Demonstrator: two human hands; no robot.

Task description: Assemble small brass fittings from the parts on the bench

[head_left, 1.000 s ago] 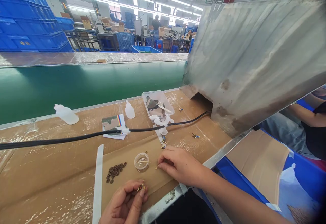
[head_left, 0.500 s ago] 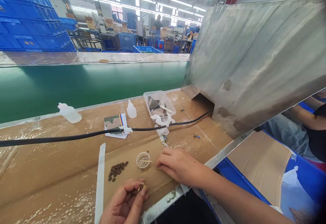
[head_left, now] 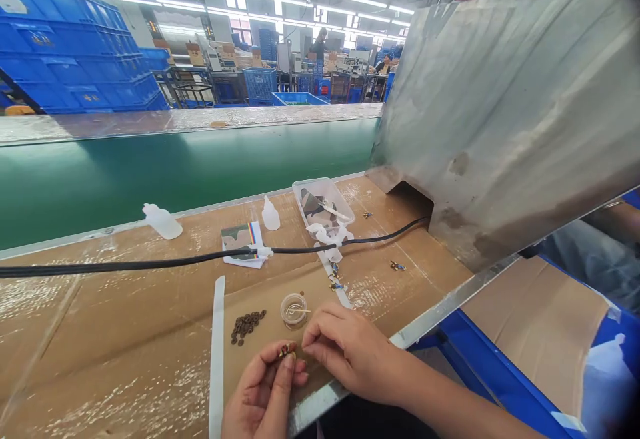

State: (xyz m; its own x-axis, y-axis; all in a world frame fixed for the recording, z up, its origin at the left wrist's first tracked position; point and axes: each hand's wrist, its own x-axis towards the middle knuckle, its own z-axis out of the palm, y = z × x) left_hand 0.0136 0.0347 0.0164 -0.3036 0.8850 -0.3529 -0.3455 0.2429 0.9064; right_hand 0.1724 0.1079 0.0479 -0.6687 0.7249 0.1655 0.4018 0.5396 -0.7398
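Note:
Between the thumb and fingers of my left hand (head_left: 267,389) is a small gold and dark red piece (head_left: 286,351), perhaps a tiny figure, partly covered by the fingertips. My right hand (head_left: 353,349) is closed in a pinch just to its right, close to the left fingertips. Whatever the right fingers hold is too small or hidden to make out. Just beyond the hands, a small round clear tub (head_left: 293,310) has a thin pale stick lying across it. A loose heap of small brown discs (head_left: 247,326) lies left of the tub on the brown paper.
A black cable (head_left: 150,266) crosses the bench to a metal hood (head_left: 500,132). Behind it stand two white squeeze bottles (head_left: 163,221) and a clear plastic box (head_left: 350,202) with camouflage material. Small blue-gold pieces (head_left: 397,266) lie right. A green conveyor (head_left: 225,159) runs behind.
My right hand has moved left and nearer to me, from beside the tub to the left fingertips. The left hand still grips the small piece. The camera view has shifted slightly.

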